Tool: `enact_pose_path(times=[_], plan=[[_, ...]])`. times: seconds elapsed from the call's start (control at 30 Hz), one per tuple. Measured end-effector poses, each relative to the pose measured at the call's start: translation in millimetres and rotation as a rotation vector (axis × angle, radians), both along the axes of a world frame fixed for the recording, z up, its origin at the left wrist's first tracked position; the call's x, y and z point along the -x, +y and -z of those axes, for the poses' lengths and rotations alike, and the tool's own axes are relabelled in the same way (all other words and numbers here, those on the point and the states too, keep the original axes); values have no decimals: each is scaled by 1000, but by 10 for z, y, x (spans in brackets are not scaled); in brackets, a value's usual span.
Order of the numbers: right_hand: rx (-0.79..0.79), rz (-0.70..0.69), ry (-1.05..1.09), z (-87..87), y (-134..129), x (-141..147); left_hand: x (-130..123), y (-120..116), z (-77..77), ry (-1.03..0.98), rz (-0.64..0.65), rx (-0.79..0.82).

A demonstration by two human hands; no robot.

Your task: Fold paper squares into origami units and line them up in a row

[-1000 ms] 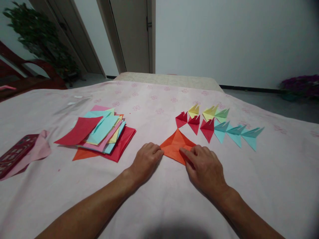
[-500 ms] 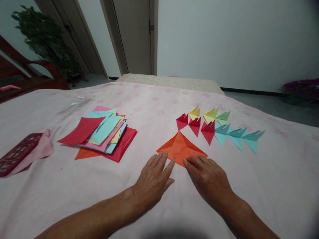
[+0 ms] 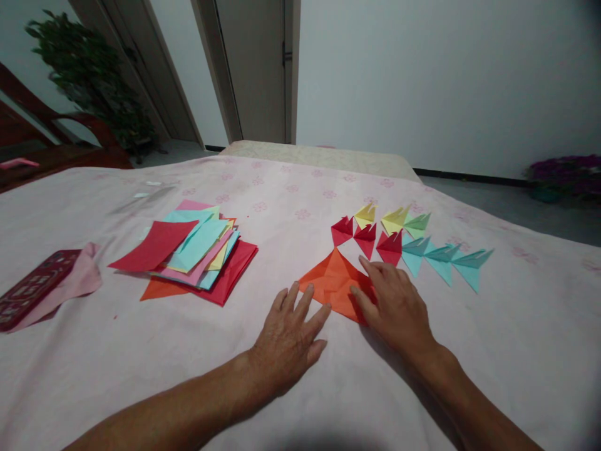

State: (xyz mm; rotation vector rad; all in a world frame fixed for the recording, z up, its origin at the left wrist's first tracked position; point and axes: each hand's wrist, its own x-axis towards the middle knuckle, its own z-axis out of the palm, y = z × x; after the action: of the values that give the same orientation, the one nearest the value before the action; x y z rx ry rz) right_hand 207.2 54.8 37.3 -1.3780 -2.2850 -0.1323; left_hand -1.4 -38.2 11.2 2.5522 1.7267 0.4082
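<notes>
A folded orange paper (image 3: pixel 331 275) lies on the pink flowered cloth, its pointed top away from me. My left hand (image 3: pixel 291 335) rests with fingers spread, fingertips at the paper's lower left edge. Over the paper's right side is my right hand (image 3: pixel 397 304), its thumb and forefinger apart; it covers the right corner. Just beyond the paper stand folded red birds (image 3: pixel 365 238), with yellow ones (image 3: pixel 395 219) and a green one (image 3: pixel 417 223) behind. Light blue birds (image 3: pixel 441 254) continue the front row to the right.
At the left is a loose stack of coloured paper sheets (image 3: pixel 197 247). A dark red packet (image 3: pixel 37 285) with a pink cloth strip (image 3: pixel 82 279) lies farther left. Clear plastic (image 3: pixel 148 199) sits behind the stack. Beyond the table are a plant (image 3: pixel 89 75) and a wooden chair (image 3: pixel 89 144).
My right hand has lifted from the paper's lower right edge and moved up and right, its thumb and forefinger parting. My left fingers have spread wider. The orange paper has turned slightly.
</notes>
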Motion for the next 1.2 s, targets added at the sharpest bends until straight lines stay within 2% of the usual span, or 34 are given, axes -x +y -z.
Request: enact_pose_path(times=[0.1,0.27,0.37,0.43,0.57,0.67,0.87,1.0,1.2], plan=[[183,49,0,45,65,7,29,43,-24,-9,26,11],[486,100,54,69,-83,-198,49,107,-94,-21,137,3],[613,38,104,55,-103,-376,24,111,-114,-22,161,14],[656,18,172,55,-16,-438,8,115,-109,-14,162,16],[735,26,505,65,258,-329,5,131,-75,-19,156,3],[790,14,624,62,365,-133,19,136,-59,-24,147,18],[785,-84,591,116,305,22,27,143,-91,-23,126,60],[653,-155,558,156,275,-13,35,163,-142,-26,111,75],[578,-440,497,82,328,-67,69,206,-149,-36,101,90]])
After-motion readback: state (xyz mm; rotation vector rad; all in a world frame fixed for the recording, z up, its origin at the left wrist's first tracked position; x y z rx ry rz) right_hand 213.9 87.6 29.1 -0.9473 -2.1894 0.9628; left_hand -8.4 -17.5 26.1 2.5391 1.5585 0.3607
